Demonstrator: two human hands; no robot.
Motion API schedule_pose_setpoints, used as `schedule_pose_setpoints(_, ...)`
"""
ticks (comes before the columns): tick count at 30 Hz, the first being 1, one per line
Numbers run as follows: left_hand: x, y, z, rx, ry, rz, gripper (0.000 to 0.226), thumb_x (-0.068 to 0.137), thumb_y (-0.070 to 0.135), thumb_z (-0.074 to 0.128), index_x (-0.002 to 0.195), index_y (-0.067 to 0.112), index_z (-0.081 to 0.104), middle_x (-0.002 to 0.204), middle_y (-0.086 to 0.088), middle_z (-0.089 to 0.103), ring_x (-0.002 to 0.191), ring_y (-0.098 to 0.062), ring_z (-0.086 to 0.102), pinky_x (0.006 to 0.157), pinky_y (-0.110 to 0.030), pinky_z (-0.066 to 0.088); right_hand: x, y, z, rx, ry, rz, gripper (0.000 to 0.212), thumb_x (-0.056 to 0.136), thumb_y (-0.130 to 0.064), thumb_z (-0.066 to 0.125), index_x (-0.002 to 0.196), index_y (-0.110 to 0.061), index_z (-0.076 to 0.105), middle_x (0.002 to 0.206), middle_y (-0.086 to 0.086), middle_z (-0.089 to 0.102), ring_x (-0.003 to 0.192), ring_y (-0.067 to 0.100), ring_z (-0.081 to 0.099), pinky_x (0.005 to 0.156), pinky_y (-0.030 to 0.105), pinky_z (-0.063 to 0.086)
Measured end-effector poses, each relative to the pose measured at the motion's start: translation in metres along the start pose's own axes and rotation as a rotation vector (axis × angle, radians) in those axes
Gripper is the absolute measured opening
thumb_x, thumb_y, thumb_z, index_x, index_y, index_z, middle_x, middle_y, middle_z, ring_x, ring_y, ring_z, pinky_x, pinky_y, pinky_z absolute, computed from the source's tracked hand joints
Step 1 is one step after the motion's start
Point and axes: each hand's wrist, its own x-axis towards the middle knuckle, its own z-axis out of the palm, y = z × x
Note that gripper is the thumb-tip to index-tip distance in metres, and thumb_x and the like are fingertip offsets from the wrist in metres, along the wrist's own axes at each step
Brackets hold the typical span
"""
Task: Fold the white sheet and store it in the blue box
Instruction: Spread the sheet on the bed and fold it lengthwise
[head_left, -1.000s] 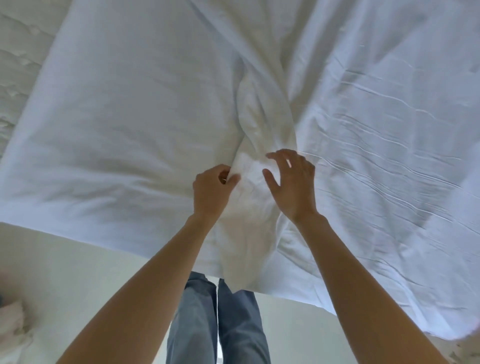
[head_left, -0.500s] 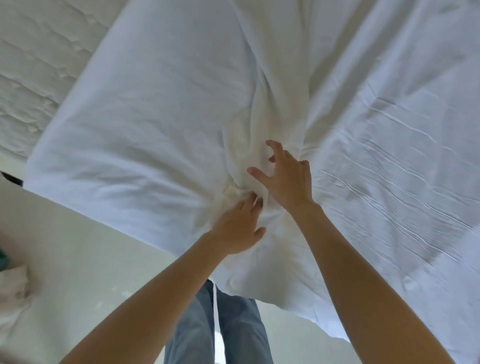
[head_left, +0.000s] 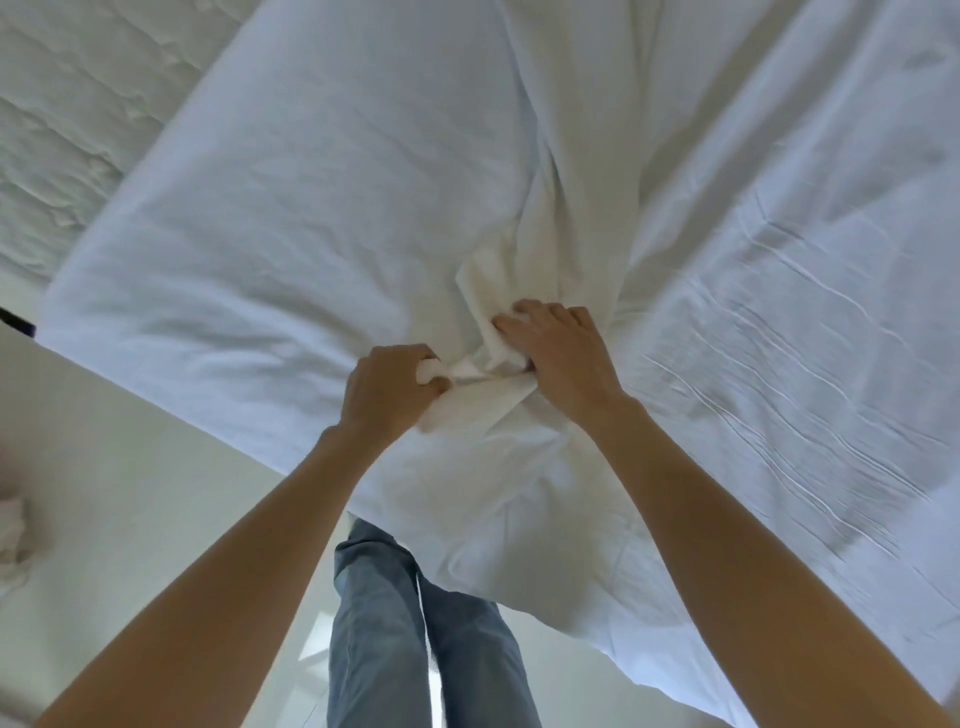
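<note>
Sheet (head_left: 291, 218) was spread wide over the bed (head_left: 67, 119), filling most of the head view, its near edge hanging past the bed edge toward the floor (head_left: 130, 467). Cloth was bunched into a ridge running up the middle from the hands.

Left hand (head_left: 387, 392) was curled tight around a wad of sheet, knuckles up, fabric poking out between thumb and fingers. Right hand (head_left: 558, 358) sat just beside it, fingers bent over the same bunch, thumb tucked under a fold, so clamped on the sheet too. Hands were close, nearly touching, with only a twist of cloth between them.

Right side of the sheet showed long fine creases; left side was smoother.

Jeans (head_left: 415, 623) were visible below between the forearms, person standing at the bed edge. Crumpled pale cloth (head_left: 13, 535) lay on the floor at far left; I couldn't tell what it was. Small dark thing (head_left: 15, 325) peeked out at the sheet's left corner, also unidentifiable.
</note>
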Motion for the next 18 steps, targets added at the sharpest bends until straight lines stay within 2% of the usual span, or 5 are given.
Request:
schedule_pose_setpoints(4, -0.035, -0.041, -0.048, 0.086, 0.629, 0.385, 0.013, 0.081, 0.014, 0.068, 0.09, 0.019, 0.061, 0.088, 0.001, 0.059, 0.073, -0.018, 0.057, 0.047, -0.023, 0.041, 0.014, -0.021, -0.01, 0.161, 0.01, 0.019, 0.028, 0.094, -0.018, 0.049, 0.121, -0.016, 0.057, 0.102, 0.007, 0.065, 0.082, 0.029, 0.062, 0.078, 0.037, 0.041)
schedule_pose_setpoints(7, -0.049, -0.088, -0.051, 0.31, 0.461, 0.363, 0.024, 0.065, 0.002, 0.075, 0.081, 0.015, 0.063, 0.113, -0.003, 0.057, 0.097, -0.023, 0.052, 0.069, -0.034, 0.043, 0.029, -0.048, -0.017, 0.186, -0.02, -0.075, 0.028, 0.096, -0.017, 0.046, 0.122, -0.011, 0.055, 0.098, 0.01, 0.064, 0.075, 0.033, 0.062, 0.076, 0.038, 0.043)
schedule_pose_setpoints(10, -0.044, -0.111, -0.041, 0.349, 0.165, 0.102, 0.035, 0.062, 0.033, 0.082, 0.085, 0.017, 0.062, 0.133, -0.005, 0.05, 0.125, -0.027, 0.044, 0.096, -0.044, 0.034, 0.052, -0.072, -0.018, 0.09, -0.118, -0.058, 0.035, 0.099, -0.021, 0.038, 0.133, -0.013, 0.04, 0.104, 0.011, 0.06, 0.075, 0.035, 0.059, 0.067, 0.033, 0.038)
schedule_pose_setpoints(15, 0.005, -0.087, -0.043, -0.168, 0.361, -0.04, 0.053, 0.087, 0.031, 0.061, 0.131, 0.009, 0.041, 0.137, -0.007, 0.043, 0.126, -0.025, 0.041, 0.098, -0.035, 0.037, 0.108, -0.078, -0.016, -0.03, -0.033, -0.054, 0.057, 0.092, -0.014, 0.053, 0.144, -0.017, 0.03, 0.14, 0.011, 0.039, 0.074, 0.028, 0.058, 0.069, 0.034, 0.04)
schedule_pose_setpoints(18, 0.05, -0.082, -0.041, -0.222, 0.238, -0.004, 0.068, 0.09, 0.024, 0.058, 0.145, 0.007, 0.022, 0.151, -0.007, 0.024, 0.137, -0.023, 0.022, 0.109, -0.031, 0.025, 0.138, -0.075, -0.007, -0.081, -0.138, -0.101, 0.062, 0.09, -0.016, 0.055, 0.145, -0.018, 0.026, 0.15, 0.007, 0.028, 0.093, 0.027, 0.055, 0.085, 0.038, 0.042)
